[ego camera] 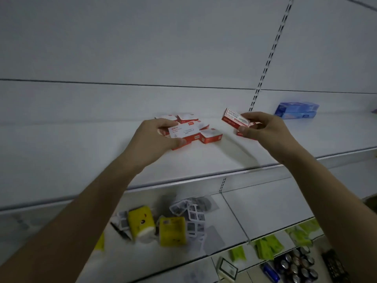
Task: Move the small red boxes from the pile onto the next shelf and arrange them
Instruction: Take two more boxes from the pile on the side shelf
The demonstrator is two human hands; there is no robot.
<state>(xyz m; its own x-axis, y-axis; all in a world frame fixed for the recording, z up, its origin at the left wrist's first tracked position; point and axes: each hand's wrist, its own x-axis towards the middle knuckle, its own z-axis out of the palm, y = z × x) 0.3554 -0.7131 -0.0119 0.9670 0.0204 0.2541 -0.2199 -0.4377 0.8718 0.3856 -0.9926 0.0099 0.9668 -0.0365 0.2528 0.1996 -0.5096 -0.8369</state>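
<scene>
**Both hands gripping red boxes above the white shelf**

Small rectangular cardboard boxes, red-sided with white printed tops, are lying jumbled in a pile on the smooth white shelf; about five are showing there. The left hand is reaching forward, fingers and thumb curling round one box at the pile. The right hand is pinching a tilted box, with more red boxes showing beneath its fingers, count unclear. Two blue boxes are sitting stacked further right.

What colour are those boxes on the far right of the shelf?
The stacked boxes are blue, seen best in the head view.
</scene>
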